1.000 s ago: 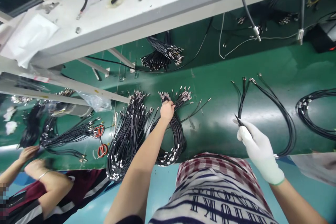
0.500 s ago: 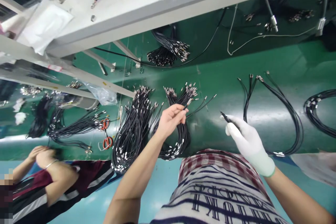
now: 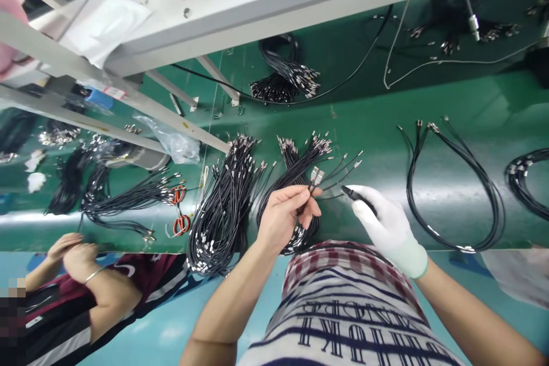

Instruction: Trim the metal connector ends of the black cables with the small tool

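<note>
My bare left hand (image 3: 286,214) pinches a black cable near its end. Two flat metal connectors (image 3: 316,175) stick up just past its fingertips. To the right, my white-gloved right hand (image 3: 384,220) grips a slim black pen-like tool (image 3: 360,200), its tip pointing left towards the connectors without touching them. Beneath and behind my left hand lies a looped bundle of black cables (image 3: 295,168) with metal ends. Left of that is a larger cable bundle (image 3: 225,200). A looser loop of cables (image 3: 454,189) lies to the right of my gloved hand.
A white raised shelf (image 3: 240,17) on metal legs crosses the green bench (image 3: 369,126). Underneath sits another cable bundle (image 3: 287,68). Orange-handled scissors (image 3: 180,223) lie to the left, near a co-worker's hands (image 3: 72,254). Coiled cables (image 3: 529,183) rest at the far right.
My right hand has moved left with the pen-like tool, closer to my left hand. My left hand has shifted slightly right and down, and two connectors now show at its fingertips. The view has shifted slightly.
</note>
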A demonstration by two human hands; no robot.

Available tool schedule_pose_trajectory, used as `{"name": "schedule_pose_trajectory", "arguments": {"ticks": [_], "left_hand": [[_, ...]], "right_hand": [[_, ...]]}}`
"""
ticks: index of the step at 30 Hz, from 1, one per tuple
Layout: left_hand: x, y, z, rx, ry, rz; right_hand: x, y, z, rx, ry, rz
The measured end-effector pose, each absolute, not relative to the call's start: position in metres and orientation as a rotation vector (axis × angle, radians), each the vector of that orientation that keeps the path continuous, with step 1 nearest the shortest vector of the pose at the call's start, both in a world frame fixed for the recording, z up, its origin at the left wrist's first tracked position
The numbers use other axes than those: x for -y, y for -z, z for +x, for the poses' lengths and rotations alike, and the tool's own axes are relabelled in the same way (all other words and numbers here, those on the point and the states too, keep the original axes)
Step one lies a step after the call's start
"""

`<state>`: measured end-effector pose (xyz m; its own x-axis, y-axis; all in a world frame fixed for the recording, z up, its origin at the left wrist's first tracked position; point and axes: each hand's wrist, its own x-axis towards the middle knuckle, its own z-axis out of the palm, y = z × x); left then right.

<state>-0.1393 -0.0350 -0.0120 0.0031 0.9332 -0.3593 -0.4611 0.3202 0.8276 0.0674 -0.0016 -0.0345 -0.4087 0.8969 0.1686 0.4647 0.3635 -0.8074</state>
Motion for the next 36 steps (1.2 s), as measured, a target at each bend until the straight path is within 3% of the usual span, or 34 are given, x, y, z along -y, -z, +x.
{"name": "schedule_pose_trajectory", "arguments": {"ticks": [7,16,24,36], "left_hand": [[0.042,0.008,-0.148,-1.089,-1.263,0.547],[0.047,0.016,-0.145,-1.238,-1.368,0.619],[0.049,0.014,-0.134,-1.335,-1.442,0.749],[0.052,0.008,-0.134,-1.392,-1.372,0.757]], "right_hand": [[0.004,0.036,0.049,2.19,-0.606,-1.003],[0.011,0.017,0.047,2.113,-0.451,-1.109],[0.009,0.002,0.053,2.37,-0.025,-1.168],[0.002,-0.001,0.053,2.469,0.093,-1.191]]}}
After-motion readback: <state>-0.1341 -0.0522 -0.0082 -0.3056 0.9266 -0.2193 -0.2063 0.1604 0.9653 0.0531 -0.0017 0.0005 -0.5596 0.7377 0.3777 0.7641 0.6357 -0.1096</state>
